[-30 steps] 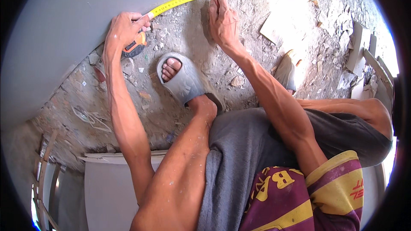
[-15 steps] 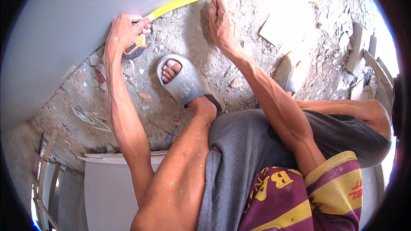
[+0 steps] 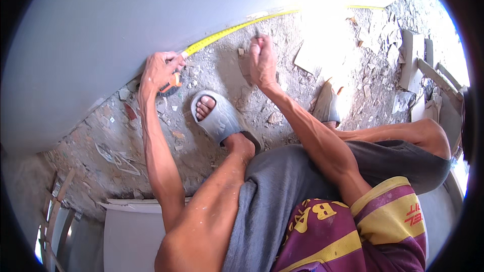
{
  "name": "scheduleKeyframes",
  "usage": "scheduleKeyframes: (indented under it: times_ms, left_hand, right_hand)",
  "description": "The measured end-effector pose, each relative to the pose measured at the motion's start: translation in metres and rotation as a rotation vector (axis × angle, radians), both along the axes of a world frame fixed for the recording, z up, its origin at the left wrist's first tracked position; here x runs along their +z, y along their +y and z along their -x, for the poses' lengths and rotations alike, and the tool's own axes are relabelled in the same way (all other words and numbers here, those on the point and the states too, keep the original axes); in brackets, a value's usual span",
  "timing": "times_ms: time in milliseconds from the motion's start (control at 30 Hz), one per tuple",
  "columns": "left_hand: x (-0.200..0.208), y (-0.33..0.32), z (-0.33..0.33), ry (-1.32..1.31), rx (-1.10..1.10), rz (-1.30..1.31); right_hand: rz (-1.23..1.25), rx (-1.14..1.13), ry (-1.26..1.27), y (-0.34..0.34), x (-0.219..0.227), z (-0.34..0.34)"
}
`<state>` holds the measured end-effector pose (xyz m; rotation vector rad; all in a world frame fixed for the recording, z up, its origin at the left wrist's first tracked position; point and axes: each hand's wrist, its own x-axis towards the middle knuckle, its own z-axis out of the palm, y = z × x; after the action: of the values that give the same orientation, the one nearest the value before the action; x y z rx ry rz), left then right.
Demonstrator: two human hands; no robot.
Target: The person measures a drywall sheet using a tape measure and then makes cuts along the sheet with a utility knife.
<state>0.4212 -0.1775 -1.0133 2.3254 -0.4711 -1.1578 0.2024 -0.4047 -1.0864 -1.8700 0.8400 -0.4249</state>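
My left hand (image 3: pixel 158 73) is closed on a tape measure, pinching its yellow blade (image 3: pixel 217 36) close to the black and orange case (image 3: pixel 171 85). The case is partly hidden beneath the hand. From there the blade runs right along the foot of a pale board or wall (image 3: pixel 126 25), fading into glare. To the right, my right hand (image 3: pixel 263 63) is closed, with the small dark tip of a thin tool (image 3: pixel 258 35) showing above its fingers. That tip stands just below the blade, apart from it. The tool's kind is not clear.
Stone chips and rubble (image 3: pixel 242 106) cover the ground. My sandalled left foot (image 3: pixel 218 116) stands between my arms. Broken wooden pieces (image 3: pixel 413 60) lie at the right, near a flat pale piece (image 3: pixel 305 60). A pale panel (image 3: pixel 131 236) stands at the lower left.
My right hand has drawn back from the blade, where the tool's tip was touching or close to it. My left hand still holds the tape measure. The whole view has shifted slightly.
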Motion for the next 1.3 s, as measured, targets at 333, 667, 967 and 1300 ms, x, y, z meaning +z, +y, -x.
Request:
scheduleKeyframes:
  times_ms: [333, 667, 967, 1300]
  left_hand:
    - [0.07, -0.011, 0.034, 0.211, -0.023, 0.014]
    - [0.216, -0.053, 0.003, 0.162, -0.162, -0.037]
    - [0.335, -0.064, -0.024, 0.077, -0.056, 0.233]
    - [0.442, -0.095, -0.089, -0.314, -0.063, 0.254]
  right_hand:
    - [0.17, -0.534, -0.721, -0.209, 0.194, -0.077]
    - [0.73, -0.184, -0.645, -0.354, 0.463, -0.104]
    - [1.011, -0.302, -0.403, -0.515, 0.562, -0.024]
    - [0.392, -0.262, -0.571, -0.716, 0.403, 0.022]
